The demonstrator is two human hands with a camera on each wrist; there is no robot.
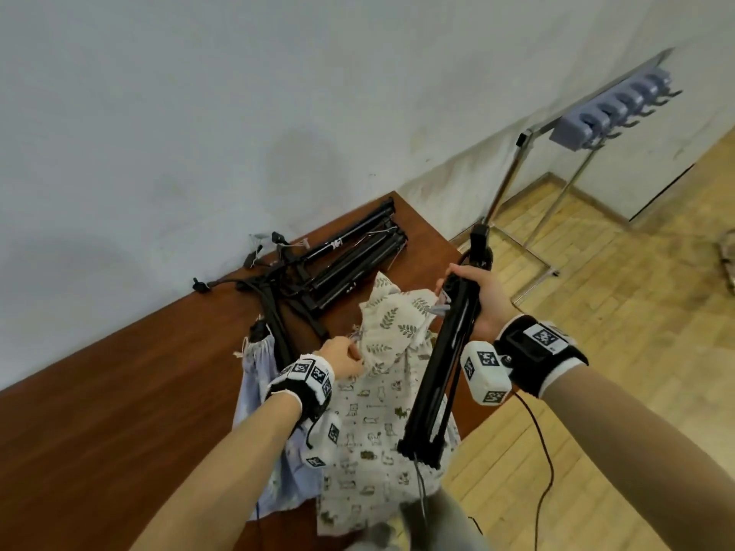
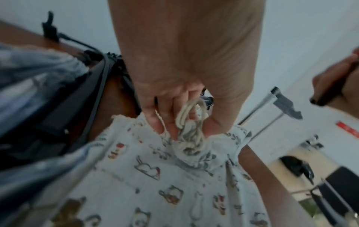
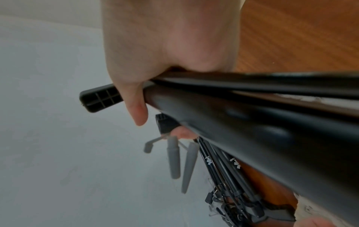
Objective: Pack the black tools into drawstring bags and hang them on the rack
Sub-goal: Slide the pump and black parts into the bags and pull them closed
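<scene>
Black tool (image 1: 445,359) gripped by right hand (image 1: 483,298); left hand (image 1: 342,357) pinches bag (image 1: 389,332) drawstring.

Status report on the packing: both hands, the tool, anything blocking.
Left hand pinches leaf-print bag mouth. Right hand grips folded black stand, not yet bagged. Rack hooks bare; nothing blocking.

The right hand (image 3: 170,50) hides its fingertips behind the black tool (image 3: 252,122), whose far end runs off-frame.

My count, by kind

Three bags (image 1: 366,431); one stand (image 1: 441,375) I hold, two stands (image 1: 350,260) on my tabletop (image 1: 119,411); one rack (image 1: 612,113).
</scene>
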